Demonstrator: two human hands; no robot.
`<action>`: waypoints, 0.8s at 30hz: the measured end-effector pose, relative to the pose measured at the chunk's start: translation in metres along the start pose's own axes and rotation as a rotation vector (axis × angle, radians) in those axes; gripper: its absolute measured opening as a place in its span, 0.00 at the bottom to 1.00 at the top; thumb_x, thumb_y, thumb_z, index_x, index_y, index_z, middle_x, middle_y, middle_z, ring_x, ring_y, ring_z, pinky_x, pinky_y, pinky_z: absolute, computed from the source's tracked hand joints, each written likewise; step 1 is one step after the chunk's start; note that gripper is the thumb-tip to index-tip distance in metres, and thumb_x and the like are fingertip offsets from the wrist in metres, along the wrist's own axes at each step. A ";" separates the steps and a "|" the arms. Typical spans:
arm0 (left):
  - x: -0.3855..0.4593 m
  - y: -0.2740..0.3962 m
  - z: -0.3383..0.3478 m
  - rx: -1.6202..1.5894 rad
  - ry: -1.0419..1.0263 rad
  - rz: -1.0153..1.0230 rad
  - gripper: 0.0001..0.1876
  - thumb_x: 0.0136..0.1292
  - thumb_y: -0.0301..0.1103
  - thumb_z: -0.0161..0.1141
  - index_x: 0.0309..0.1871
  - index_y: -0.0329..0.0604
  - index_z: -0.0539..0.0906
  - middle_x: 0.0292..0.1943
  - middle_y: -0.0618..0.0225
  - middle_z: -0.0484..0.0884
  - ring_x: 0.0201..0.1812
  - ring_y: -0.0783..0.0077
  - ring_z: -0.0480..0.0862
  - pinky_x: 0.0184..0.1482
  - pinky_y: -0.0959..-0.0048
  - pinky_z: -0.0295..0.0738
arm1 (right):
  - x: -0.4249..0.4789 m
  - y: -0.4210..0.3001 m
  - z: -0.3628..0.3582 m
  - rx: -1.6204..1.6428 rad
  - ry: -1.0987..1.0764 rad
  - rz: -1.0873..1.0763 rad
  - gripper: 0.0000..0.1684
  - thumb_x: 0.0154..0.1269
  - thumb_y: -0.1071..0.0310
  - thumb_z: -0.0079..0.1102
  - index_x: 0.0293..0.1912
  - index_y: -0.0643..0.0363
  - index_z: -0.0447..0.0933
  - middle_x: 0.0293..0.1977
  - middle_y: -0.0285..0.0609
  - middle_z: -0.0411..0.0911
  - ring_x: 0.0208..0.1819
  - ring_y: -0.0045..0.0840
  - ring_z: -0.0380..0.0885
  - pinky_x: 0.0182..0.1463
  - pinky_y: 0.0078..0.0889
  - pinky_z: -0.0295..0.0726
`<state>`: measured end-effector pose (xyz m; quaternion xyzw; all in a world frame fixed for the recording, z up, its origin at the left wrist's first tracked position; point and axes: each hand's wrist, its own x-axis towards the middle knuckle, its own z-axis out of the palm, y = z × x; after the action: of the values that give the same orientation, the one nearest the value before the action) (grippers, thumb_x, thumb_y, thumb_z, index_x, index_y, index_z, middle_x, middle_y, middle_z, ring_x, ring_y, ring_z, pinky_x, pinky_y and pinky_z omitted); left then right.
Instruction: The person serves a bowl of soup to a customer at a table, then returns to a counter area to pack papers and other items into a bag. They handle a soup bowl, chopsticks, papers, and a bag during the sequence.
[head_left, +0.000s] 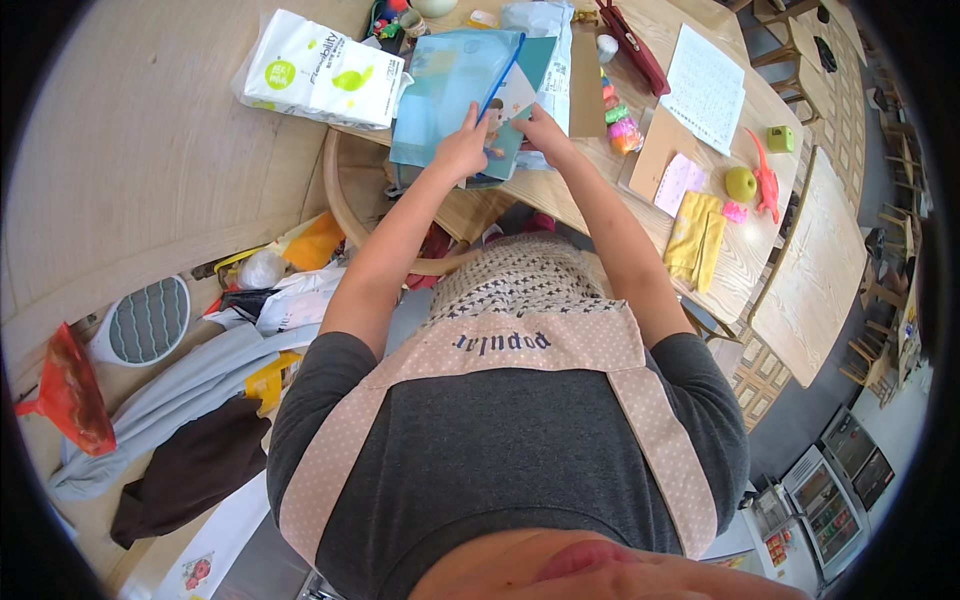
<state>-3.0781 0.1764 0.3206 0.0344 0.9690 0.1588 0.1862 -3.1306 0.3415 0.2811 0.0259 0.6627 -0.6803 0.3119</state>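
Observation:
A translucent blue zip document pouch (450, 90) is held over the near edge of the wooden table. My left hand (461, 154) grips it near its opening, along the dark blue zip edge. Partly inside the pouch, a teal booklet (504, 146) with a cartoon child on its cover sticks out to the right. My right hand (546, 135) pinches the booklet's right edge between thumb and fingers. Behind them, a pale blue plastic mailing bag (555, 75) lies on the table, partly hidden.
A tissue pack (322, 71) sits left of the pouch. To the right are a dark red pencil case (634, 49), a written sheet (705, 90), colourful clay packs (621, 127), a folded yellow cloth (695, 238), a green apple (741, 184) and a red toy lizard (765, 180).

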 end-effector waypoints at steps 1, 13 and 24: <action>0.002 0.002 -0.001 -0.029 0.042 -0.026 0.39 0.48 0.23 0.53 0.68 0.42 0.56 0.71 0.59 0.47 0.48 0.51 0.78 0.44 0.60 0.76 | 0.000 0.002 -0.003 -0.009 -0.024 0.012 0.23 0.59 0.68 0.55 0.54 0.60 0.63 0.44 0.43 0.74 0.40 0.29 0.78 0.36 0.32 0.81; 0.011 -0.003 0.015 -0.085 0.277 0.056 0.36 0.50 0.26 0.55 0.66 0.42 0.58 0.69 0.60 0.54 0.44 0.53 0.80 0.41 0.62 0.78 | 0.012 0.004 0.005 0.347 -0.062 0.153 0.17 0.57 0.72 0.56 0.47 0.66 0.71 0.42 0.45 0.76 0.42 0.32 0.77 0.41 0.35 0.79; -0.012 0.015 0.006 -0.105 0.266 0.094 0.37 0.50 0.24 0.51 0.67 0.48 0.57 0.69 0.69 0.55 0.40 0.54 0.81 0.36 0.63 0.77 | -0.005 0.007 0.013 0.251 -0.059 0.112 0.20 0.59 0.74 0.53 0.53 0.60 0.67 0.43 0.43 0.74 0.42 0.29 0.76 0.42 0.34 0.78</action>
<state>-3.0643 0.1914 0.3242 0.0487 0.9728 0.2208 0.0500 -3.1186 0.3318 0.2782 0.0816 0.5604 -0.7398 0.3633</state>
